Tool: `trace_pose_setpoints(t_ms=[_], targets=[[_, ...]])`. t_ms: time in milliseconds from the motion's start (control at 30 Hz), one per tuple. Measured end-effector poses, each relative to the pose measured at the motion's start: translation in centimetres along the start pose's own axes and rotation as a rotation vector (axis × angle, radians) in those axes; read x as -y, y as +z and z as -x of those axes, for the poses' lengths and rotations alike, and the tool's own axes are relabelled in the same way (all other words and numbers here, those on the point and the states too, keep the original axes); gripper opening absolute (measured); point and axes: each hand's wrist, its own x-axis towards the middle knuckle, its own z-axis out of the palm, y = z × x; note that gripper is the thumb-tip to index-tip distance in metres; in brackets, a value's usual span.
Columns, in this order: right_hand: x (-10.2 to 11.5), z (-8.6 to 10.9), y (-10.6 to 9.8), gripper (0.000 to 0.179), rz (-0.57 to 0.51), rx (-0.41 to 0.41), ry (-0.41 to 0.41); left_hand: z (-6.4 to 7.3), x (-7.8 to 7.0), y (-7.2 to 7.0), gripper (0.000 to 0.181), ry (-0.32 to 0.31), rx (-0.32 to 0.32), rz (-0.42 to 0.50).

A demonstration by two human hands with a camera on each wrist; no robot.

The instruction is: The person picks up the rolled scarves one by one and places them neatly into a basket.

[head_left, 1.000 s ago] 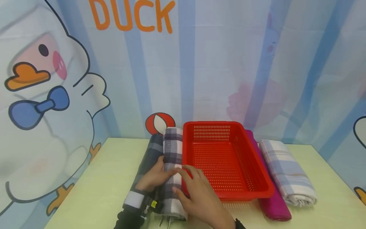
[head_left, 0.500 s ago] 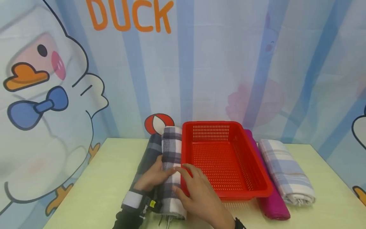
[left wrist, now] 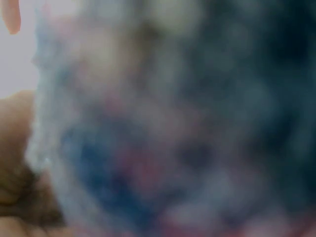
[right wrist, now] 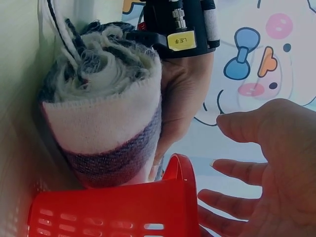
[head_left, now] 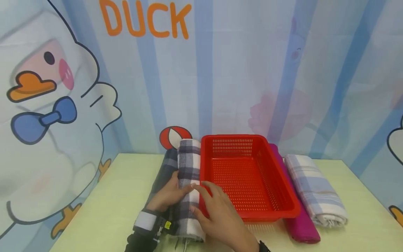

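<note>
A rolled plaid scarf (head_left: 189, 157), white and dark purple-grey, lies along the left side of a red plastic basket (head_left: 248, 182). My left hand (head_left: 170, 194) holds the roll from its left side, thumb over the top. In the right wrist view, the scarf's coiled end with loose fringe (right wrist: 106, 74) faces the camera. My right hand (head_left: 218, 213) hovers over the basket's near left corner, its fingers spread and loosely bent (right wrist: 242, 173), holding nothing. Blurred scarf fabric (left wrist: 148, 123) fills most of the left wrist view.
A dark rolled scarf (head_left: 166, 166) lies left of the plaid one. To the basket's right are a magenta roll (head_left: 303, 224) and a white-and-blue striped roll (head_left: 318, 189). All rest on a pale yellow table (head_left: 104, 196) before a duck-printed curtain (head_left: 233, 70).
The head view shifts slightly. Both hands, the plaid scarf and the basket keep the same places relative to each other.
</note>
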Motion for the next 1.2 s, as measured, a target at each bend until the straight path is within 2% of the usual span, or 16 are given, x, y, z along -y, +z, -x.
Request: trace_pose_setpoints(t_ms=[367,633,833,1200], targets=[[-0.05,0.04,-0.07,0.064,-0.068,0.026,-0.012,-0.01,-0.29,-0.19,0.097,-0.017,-0.012,-0.005],[-0.07,0.02,0.05,0.063,-0.057,0.019,-0.009,-0.02,-0.30,-0.38,0.098,-0.023,-0.015,0.000],[-0.10,-0.10,0.10,0.061,-0.041,0.016,0.005,0.07,-0.67,-0.58,0.100,-0.050,-0.028,-0.019],[0.00,0.03,0.08,0.061,-0.013,-0.005,0.003,0.40,-0.73,-0.93,0.098,-0.046,-0.026,-0.005]])
